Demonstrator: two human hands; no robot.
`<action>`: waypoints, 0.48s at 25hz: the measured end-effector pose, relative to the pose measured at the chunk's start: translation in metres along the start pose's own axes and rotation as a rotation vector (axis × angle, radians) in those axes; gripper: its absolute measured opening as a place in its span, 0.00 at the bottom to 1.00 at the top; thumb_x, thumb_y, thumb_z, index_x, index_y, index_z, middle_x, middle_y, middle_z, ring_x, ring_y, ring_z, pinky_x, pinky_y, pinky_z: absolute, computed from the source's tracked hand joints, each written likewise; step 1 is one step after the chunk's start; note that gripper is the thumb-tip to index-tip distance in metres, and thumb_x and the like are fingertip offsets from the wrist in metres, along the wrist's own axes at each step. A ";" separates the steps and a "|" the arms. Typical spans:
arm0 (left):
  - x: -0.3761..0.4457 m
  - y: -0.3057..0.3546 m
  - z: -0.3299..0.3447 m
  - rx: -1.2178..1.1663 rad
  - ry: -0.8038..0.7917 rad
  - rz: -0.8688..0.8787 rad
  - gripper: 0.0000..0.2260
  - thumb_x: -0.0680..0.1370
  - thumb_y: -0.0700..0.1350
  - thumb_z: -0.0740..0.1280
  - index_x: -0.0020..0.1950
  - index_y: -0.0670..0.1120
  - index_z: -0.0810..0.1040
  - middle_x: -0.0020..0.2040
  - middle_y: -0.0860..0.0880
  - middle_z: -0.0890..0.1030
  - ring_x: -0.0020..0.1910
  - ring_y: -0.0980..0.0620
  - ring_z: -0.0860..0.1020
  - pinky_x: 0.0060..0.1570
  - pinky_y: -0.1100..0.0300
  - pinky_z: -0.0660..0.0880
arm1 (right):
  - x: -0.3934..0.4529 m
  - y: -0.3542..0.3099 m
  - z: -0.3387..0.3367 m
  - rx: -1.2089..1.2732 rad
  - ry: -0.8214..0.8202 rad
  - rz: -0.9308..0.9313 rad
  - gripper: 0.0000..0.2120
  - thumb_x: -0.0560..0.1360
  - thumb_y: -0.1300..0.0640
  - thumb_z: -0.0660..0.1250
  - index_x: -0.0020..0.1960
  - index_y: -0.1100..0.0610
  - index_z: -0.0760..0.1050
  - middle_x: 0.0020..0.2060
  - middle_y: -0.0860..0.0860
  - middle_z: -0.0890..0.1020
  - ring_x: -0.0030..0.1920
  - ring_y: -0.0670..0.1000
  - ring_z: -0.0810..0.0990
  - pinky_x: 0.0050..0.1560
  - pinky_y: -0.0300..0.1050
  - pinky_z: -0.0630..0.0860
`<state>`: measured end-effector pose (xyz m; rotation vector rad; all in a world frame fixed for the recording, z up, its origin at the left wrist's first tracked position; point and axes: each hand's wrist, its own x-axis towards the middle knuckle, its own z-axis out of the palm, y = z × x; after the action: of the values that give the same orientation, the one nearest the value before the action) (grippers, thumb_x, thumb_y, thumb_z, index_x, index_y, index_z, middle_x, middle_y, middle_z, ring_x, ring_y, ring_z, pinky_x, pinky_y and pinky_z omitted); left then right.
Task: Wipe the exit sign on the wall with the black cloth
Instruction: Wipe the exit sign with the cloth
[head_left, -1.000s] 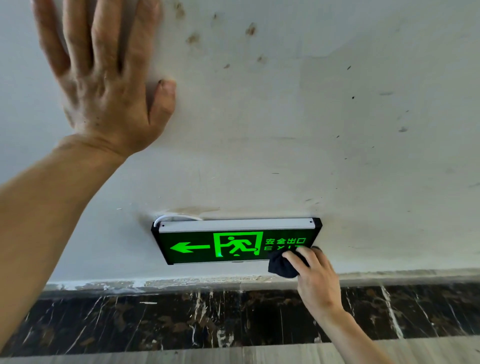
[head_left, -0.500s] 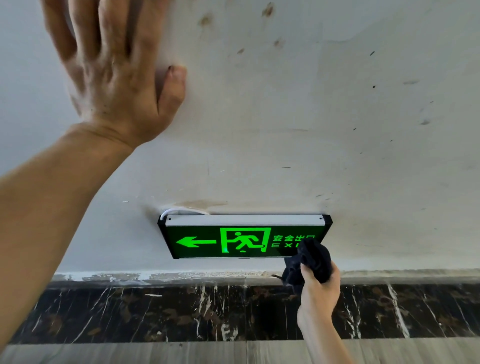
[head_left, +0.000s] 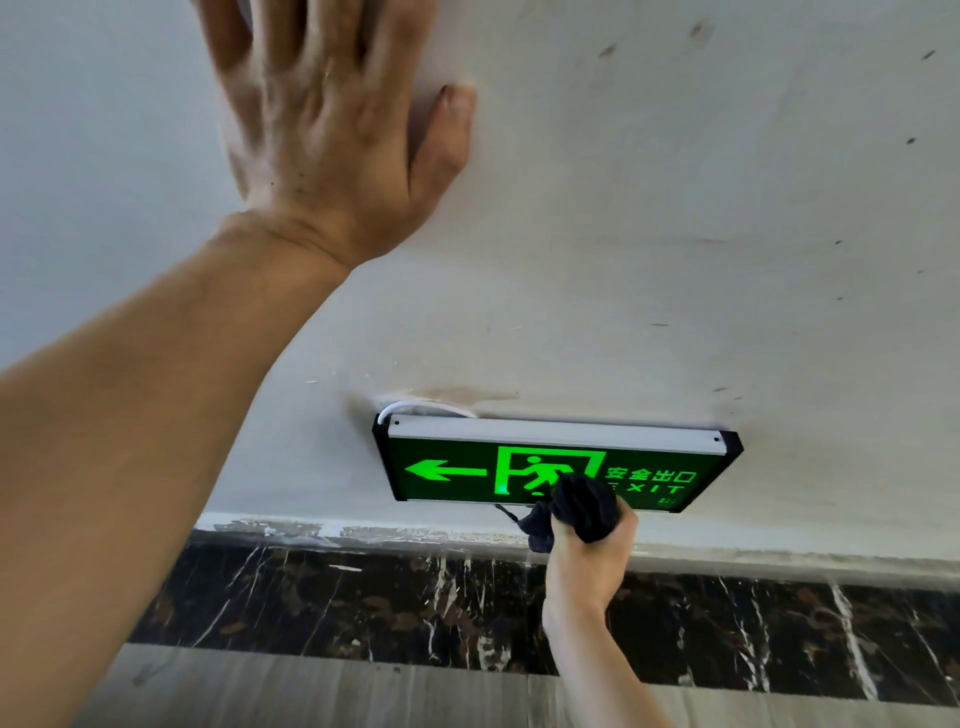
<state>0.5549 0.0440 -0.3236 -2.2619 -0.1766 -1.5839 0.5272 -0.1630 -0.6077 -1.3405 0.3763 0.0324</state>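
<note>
The exit sign (head_left: 556, 467) sits low on the white wall (head_left: 675, 234), just above the dark marble skirting (head_left: 363, 608), with a white cable (head_left: 415, 408) looping out behind its upper left corner. Its long axis runs left to right along the wall, nearly level, dipping slightly toward the right in this view; the green arrow on its lit face points left, and the running figure heads the same way. The black cloth (head_left: 576, 506) is bunched into a wad and pressed on the lower middle of the face, covering the bottom right of the running figure panel and the start of the lettering. The right hand (head_left: 587, 551) reaches up from below with its fingers (head_left: 618, 525) clamped on the cloth. The left hand (head_left: 322, 119) lies flat on the wall well above and to the left, fingers spread and holding nothing, likely as a brace. To wipe well, I judge that long strokes along the sign's length suit best, with light pressure so the housing does not shift on its mount, then a pass over the pale top strip and black end caps. The loose tail of cloth hanging at the lower edge could drag, so tucking it in would help.
</note>
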 end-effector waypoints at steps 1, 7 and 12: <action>0.000 0.001 0.000 0.001 0.009 0.014 0.19 0.80 0.53 0.60 0.65 0.44 0.61 0.60 0.33 0.80 0.55 0.34 0.77 0.56 0.35 0.72 | -0.008 0.005 0.010 -0.020 -0.015 0.015 0.25 0.69 0.66 0.74 0.48 0.36 0.73 0.50 0.55 0.82 0.41 0.47 0.85 0.36 0.40 0.81; 0.002 -0.001 0.001 0.013 0.086 0.082 0.19 0.78 0.54 0.61 0.64 0.47 0.62 0.58 0.38 0.83 0.53 0.38 0.80 0.55 0.42 0.75 | -0.072 0.030 0.080 -0.172 -0.262 0.169 0.20 0.65 0.52 0.77 0.51 0.40 0.72 0.44 0.50 0.85 0.46 0.56 0.84 0.50 0.62 0.80; 0.001 -0.002 0.001 0.000 0.067 0.059 0.20 0.79 0.54 0.60 0.66 0.45 0.62 0.60 0.35 0.81 0.56 0.40 0.68 0.57 0.37 0.73 | -0.090 0.019 0.097 -0.051 -0.576 0.378 0.20 0.65 0.67 0.75 0.52 0.50 0.77 0.48 0.53 0.85 0.50 0.55 0.83 0.54 0.52 0.79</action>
<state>0.5559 0.0464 -0.3224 -2.1901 -0.0908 -1.6263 0.4624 -0.0491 -0.5828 -1.2306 0.1315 0.7310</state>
